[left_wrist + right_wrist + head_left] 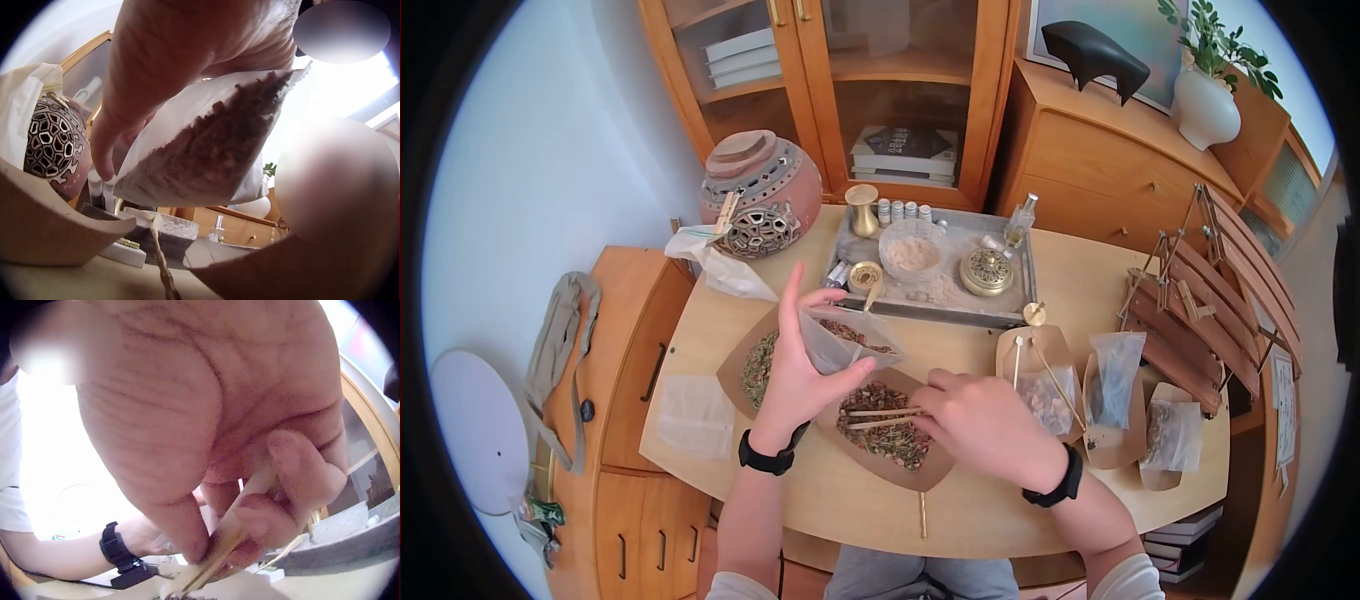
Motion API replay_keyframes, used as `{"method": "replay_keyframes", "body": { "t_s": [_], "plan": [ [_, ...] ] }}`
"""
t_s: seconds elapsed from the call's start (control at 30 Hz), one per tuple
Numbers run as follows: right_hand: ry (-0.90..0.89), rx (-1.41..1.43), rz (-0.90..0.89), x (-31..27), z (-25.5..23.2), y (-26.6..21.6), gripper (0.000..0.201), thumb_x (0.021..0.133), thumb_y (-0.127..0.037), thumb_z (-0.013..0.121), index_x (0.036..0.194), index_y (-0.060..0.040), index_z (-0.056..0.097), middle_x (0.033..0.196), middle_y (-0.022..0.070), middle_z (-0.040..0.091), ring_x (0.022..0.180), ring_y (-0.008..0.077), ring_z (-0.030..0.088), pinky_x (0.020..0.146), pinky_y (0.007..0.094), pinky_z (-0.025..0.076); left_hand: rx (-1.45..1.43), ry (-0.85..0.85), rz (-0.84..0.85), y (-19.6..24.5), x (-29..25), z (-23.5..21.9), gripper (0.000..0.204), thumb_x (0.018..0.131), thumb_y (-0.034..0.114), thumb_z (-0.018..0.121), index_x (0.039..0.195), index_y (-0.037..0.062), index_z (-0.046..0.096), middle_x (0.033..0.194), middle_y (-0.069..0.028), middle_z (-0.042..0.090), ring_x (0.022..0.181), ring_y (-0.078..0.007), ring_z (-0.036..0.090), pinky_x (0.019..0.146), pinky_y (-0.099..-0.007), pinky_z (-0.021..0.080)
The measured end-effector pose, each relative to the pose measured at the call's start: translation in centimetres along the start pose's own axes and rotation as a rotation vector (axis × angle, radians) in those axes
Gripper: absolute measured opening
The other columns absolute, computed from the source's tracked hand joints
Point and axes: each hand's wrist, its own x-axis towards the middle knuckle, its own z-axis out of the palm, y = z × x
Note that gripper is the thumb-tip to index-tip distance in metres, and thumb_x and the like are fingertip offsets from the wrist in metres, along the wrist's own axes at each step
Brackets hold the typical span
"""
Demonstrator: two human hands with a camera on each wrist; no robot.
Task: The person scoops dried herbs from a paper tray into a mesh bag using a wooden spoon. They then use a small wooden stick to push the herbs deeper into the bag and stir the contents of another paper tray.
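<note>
My left hand [798, 380] holds a translucent bag [832, 352] tilted above the table, its mouth spread, thumb and fingers at its sides. Reddish-brown dried plant bits fill much of the bag [209, 140] in the left wrist view. Between the fingers and thumb of my right hand [990, 415] are pale wooden tongs [226, 540]. Their two tips [870, 413] reach into a mix of dried herbs and petals [890, 440] in a brown paper tray [937, 462]. Another paper tray [735, 378] with green dried herbs lies partly behind the left hand.
A grey tray [1005, 318] at the back bears a glass bowl [912, 250], a brass burner [986, 272] and small bottles. On the right stand paper trays with bags [1115, 380] and a wooden rack [1220, 300]. A pierced clay pot [775, 190] stands back left.
</note>
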Motion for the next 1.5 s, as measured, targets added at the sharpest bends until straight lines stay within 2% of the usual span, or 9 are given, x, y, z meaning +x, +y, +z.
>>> {"method": "replay_keyframes", "body": {
  "t_s": [0.27,0.57,0.67,0.83,0.9,0.97,1.17,1.47,1.5],
  "plan": [
    [-0.01,0.007,0.075,-0.4,-3.2,0.3,0.014,0.09,-0.02,0.074,0.098,-0.0086,0.075,0.088,0.0072,0.067,0.08,0.0292,0.07,0.07,0.0404,0.057,0.029,0.001,-0.003,0.2,-0.1,-0.2,0.127,0.074,0.017,0.091,0.168,0.0091,0.006,0.142,-0.0166,0.054,0.122,-0.0261,0.059,0.107,-0.0429,0.047],
    [-0.133,0.067,-0.026,-0.6,-3.1,0.3,0.016,0.086,-0.017,0.076,0.1,-0.0099,0.075,0.093,0.0061,0.067,0.084,0.0287,0.07,0.072,0.0401,0.057,0.059,0.006,0.017,-0.1,0.0,-0.2,0.127,0.073,0.018,0.091,0.168,0.0088,0.007,0.141,-0.0168,0.054,0.122,-0.0264,0.059,0.107,-0.0428,0.048],
    [-0.107,0.009,0.006,-0.6,-3.0,0.5,0.015,0.086,-0.017,0.076,0.1,-0.0096,0.075,0.092,0.0064,0.067,0.083,0.0285,0.07,0.071,0.0401,0.057,0.039,0.006,-0.003,0.2,0.0,-0.1,0.127,0.073,0.018,0.091,0.168,0.0088,0.007,0.141,-0.0167,0.054,0.122,-0.0264,0.059,0.107,-0.0429,0.048],
    [0.083,-0.126,0.069,-0.1,-2.8,0.6,0.01,0.088,-0.016,0.073,0.094,-0.0082,0.074,0.084,0.0058,0.065,0.079,0.0283,0.07,0.068,0.0395,0.057,0.073,0.003,0.035,-0.2,0.0,-0.3,0.126,0.073,0.014,0.09,0.168,0.0089,0.007,0.142,-0.0163,0.053,0.121,-0.0258,0.06,0.106,-0.0419,0.048],
    [0.072,-0.16,0.068,-0.1,-1.8,1.0,0.009,0.089,-0.016,0.072,0.091,-0.0081,0.074,0.083,0.0061,0.065,0.078,0.0285,0.07,0.067,0.0397,0.057,0.076,-0.002,0.038,-0.2,0.0,-0.3,0.125,0.073,0.011,0.089,0.168,0.0089,0.007,0.142,-0.0161,0.053,0.12,-0.0253,0.06,0.105,-0.0409,0.049],
    [0.06,-0.194,0.067,-0.2,-1.3,1.0,0.008,0.089,-0.016,0.072,0.089,-0.008,0.074,0.081,0.0064,0.065,0.077,0.0286,0.07,0.067,0.0399,0.057,0.076,0.002,0.046,-0.4,0.0,-0.2,0.126,0.074,0.016,0.09,0.168,0.0091,0.007,0.142,-0.0166,0.054,0.122,-0.0263,0.059,0.106,-0.0428,0.048],
    [0.027,-0.059,0.059,-0.1,-1.6,0.9,0.014,0.092,-0.018,0.069,0.085,-0.0067,0.074,0.08,0.0086,0.068,0.073,0.0306,0.07,0.066,0.0414,0.057,0.047,0.003,0.033,-0.1,0.0,-0.2,0.126,0.075,0.016,0.09,0.168,0.0091,0.007,0.142,-0.0165,0.054,0.122,-0.026,0.059,0.106,-0.0427,0.048],
    [0.036,-0.257,0.209,-0.8,-3.5,1.0,0.016,0.093,-0.019,0.067,0.084,-0.0076,0.075,0.082,0.0094,0.072,0.074,0.0315,0.071,0.065,0.0424,0.057,0.075,0.003,0.042,-0.2,0.0,-0.4,0.126,0.074,0.015,0.09,0.168,0.0092,0.007,0.142,-0.0162,0.053,0.122,-0.0262,0.059,0.107,-0.0431,0.048],
    [-0.015,-0.264,0.224,-0.8,-3.5,0.7,0.017,0.093,-0.019,0.066,0.083,-0.0078,0.074,0.08,0.0095,0.071,0.072,0.0317,0.071,0.065,0.0428,0.057,0.075,0.003,0.041,-0.1,0.0,-0.4,0.126,0.074,0.015,0.09,0.168,0.0092,0.007,0.142,-0.0162,0.053,0.122,-0.0262,0.059,0.107,-0.0431,0.048]
  ]
}}
